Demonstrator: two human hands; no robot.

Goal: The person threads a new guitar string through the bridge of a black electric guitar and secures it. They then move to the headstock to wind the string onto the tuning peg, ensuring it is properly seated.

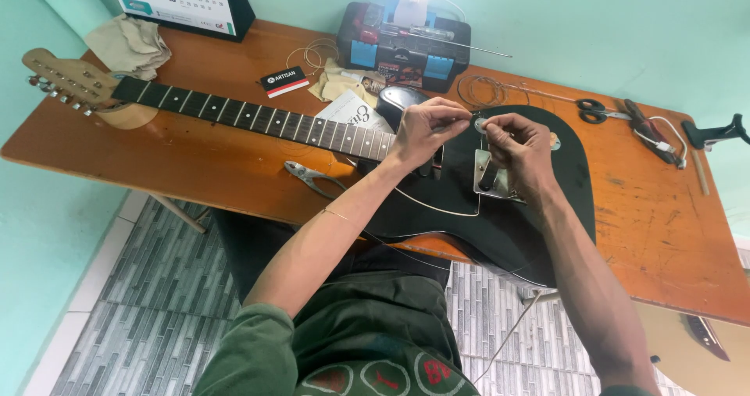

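Orange table (234,169) carried black electric guitar (500,224), glossy body at centre, dark fretted neck (258,119) running toward 10 o'clock. Left hand (422,130) pinched thin string (437,206) over body. Right hand (519,150) curled shut at metal bridge plate (486,169); what it held, cannot tell.

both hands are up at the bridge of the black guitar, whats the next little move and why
Probably feed the thin string on through the bridge. Both the left hand and right hand pinch something small at the bridge end of the black guitar, while the string hangs slack off the body toward the lap.
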